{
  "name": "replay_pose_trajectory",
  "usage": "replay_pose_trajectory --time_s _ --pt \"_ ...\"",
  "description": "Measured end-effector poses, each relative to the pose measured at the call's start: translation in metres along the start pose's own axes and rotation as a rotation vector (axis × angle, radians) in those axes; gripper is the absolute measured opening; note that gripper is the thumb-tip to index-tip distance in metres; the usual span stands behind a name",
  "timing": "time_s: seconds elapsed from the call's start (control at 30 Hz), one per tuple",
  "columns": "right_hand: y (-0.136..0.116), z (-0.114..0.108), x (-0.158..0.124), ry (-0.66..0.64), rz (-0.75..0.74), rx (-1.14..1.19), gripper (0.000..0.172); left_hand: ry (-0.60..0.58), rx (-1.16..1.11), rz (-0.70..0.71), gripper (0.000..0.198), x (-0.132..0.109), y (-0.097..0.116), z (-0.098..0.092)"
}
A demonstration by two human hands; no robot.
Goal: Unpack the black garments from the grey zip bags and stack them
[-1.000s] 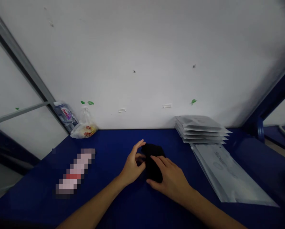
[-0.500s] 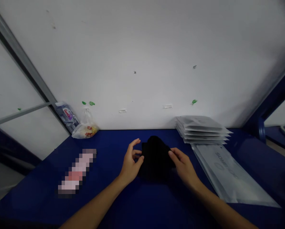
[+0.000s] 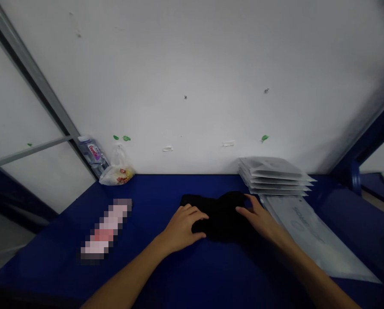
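Observation:
A folded piece of black cloth [image 3: 222, 219] lies on the blue table in front of me; its exact kind cannot be made out. My left hand [image 3: 185, 225] rests on the cloth's left end, its thumb and fingers apart. At the upper right edge, my right hand [image 3: 258, 214] grips the cloth between thumb and fingers. Beyond that hand lies a frosted plastic zip bag [image 3: 323, 240] with printing on it.
A stack of frosted plastic bags [image 3: 275, 174] stands at the back right. On the left lies a long pixelated pink object [image 3: 106, 229]. A plastic bottle [image 3: 93, 154] and a tied clear bag [image 3: 117, 174] sit in the back left corner, by the white wall [image 3: 192, 120].
The cloth has gone from a compact, raised shape to a wider, flatter one. My left hand has come down onto its left end, while my right hand has shifted slightly right.

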State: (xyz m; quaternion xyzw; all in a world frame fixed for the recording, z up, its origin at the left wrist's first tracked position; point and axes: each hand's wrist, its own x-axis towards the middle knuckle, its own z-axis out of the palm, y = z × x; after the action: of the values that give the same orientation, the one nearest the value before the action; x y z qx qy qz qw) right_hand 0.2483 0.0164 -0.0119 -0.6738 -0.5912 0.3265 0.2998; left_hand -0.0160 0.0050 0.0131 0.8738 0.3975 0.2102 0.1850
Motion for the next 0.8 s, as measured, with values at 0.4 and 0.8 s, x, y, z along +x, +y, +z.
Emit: replay_pose_trajectory --time_s 0.4,0.8 --pt "-0.002 -0.008 0.000 0.075 -0.068 -0.400 0.062 0.555 0.196 -0.539 0.034 -0.005 -0.044 -0.048" --pt "-0.007 -0.022 -0.007 -0.111 -0.265 -0.431 0.044 0.146 0.108 -0.358 0.040 -0.008 -0.043 -0.042"
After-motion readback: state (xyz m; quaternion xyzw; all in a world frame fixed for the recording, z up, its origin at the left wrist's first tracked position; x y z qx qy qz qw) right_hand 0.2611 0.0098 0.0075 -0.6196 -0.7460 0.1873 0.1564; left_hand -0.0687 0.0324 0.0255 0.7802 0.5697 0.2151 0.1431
